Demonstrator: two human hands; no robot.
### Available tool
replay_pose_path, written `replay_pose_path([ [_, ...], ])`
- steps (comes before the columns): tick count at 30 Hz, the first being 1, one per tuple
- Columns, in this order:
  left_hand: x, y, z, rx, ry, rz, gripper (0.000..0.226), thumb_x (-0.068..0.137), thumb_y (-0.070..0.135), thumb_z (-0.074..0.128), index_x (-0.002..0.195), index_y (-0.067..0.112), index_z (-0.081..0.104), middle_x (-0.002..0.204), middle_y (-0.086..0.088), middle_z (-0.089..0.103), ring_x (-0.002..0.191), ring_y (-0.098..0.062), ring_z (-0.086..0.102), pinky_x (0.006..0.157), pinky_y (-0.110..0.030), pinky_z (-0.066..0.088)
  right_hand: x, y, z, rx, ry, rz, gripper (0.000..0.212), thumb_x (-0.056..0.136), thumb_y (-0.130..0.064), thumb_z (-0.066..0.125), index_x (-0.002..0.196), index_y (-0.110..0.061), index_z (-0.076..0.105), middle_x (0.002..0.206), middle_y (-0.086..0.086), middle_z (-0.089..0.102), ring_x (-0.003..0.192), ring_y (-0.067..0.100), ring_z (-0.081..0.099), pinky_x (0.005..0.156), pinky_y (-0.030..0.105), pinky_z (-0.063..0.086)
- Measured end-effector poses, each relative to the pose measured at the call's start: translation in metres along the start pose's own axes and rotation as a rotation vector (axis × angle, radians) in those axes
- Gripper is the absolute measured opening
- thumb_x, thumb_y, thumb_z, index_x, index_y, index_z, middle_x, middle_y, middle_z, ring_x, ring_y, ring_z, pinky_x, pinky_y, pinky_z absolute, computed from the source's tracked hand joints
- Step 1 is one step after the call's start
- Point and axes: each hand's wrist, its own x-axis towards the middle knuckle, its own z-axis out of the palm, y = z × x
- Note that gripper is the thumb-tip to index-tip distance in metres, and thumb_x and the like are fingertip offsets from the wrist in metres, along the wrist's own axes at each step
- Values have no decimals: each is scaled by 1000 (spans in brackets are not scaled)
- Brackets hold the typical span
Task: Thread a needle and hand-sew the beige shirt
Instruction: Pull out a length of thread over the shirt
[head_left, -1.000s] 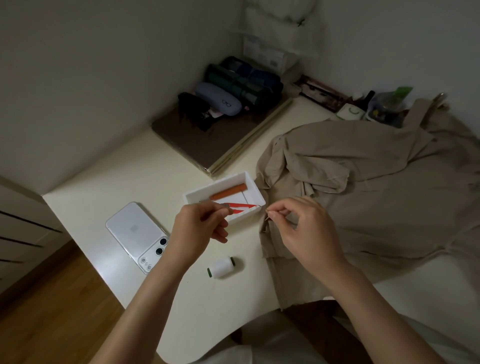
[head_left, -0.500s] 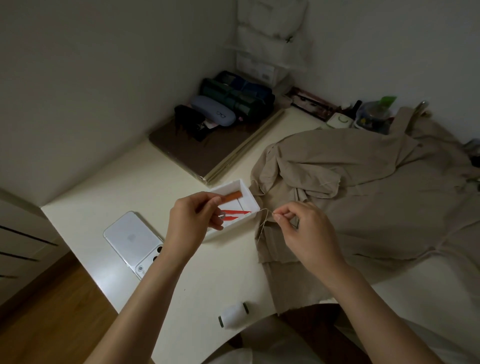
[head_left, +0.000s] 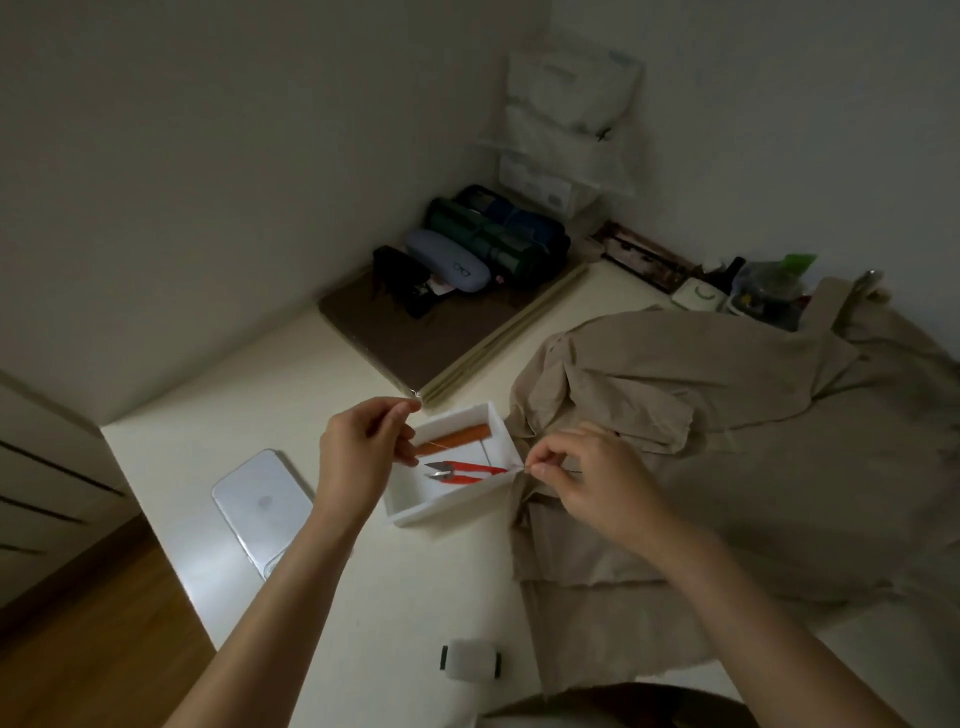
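One fine thread (head_left: 487, 452), left hand (head_left: 358, 457), right hand (head_left: 587, 483) (apparently both pinching)

One camera on the person's head, looking forward and down, wide view, close above the left hand (head_left: 358, 462) and right hand (head_left: 597, 486), table (head_left: 234, 415) just below, floor (head_left: 104, 649) at the left, wall corner (head_left: 549, 31) far ahead.

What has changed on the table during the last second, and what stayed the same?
The left hand drew its pinched thread away from the right hand, leftward. The white spool rolled toward the near edge of the table. The right hand's pinch, tray, shirt and phone stayed.
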Motion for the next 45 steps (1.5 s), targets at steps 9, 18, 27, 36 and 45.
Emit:
replay_pose_path([
  [9,4,1,5,30,39,-4,18,96,14,51,100,10,68,71,-5,64,52,-6,60,58,-18,55,8,4,-15,139,-70,-58,6,86,-19,66,85,-24,69,78,-27,56,89,-4,51,77,19,43],
  [18,6,28,-1,-869,-51,-231,24,100,14,39,94,9,62,61,1,58,63,-11,60,77,-28,57,9,10,-23,86,19,12,10,87,-19,64,82,-27,66,77,-17,60,86,0,51,75,21,43],
  [27,-2,34,11,67,-270,51,21,98,18,46,97,18,67,73,5,59,58,5,58,53,-8,43,21,1,-30,5,151,26,7,88,-15,62,84,-20,67,73,-21,52,83,4,50,69,8,36],
  [36,-2,16,20,226,-338,81,12,88,22,64,80,30,63,86,7,61,73,-9,58,59,-6,43,37,8,-45,-64,193,34,7,91,-17,59,90,-16,66,79,-11,56,85,11,53,66,23,44],
  [45,-24,-25,12,480,-384,35,9,88,20,66,79,22,66,87,12,58,65,2,52,59,-7,38,31,24,-30,-60,105,134,9,92,-19,58,88,-15,66,83,-5,61,81,12,57,62,25,44],
])
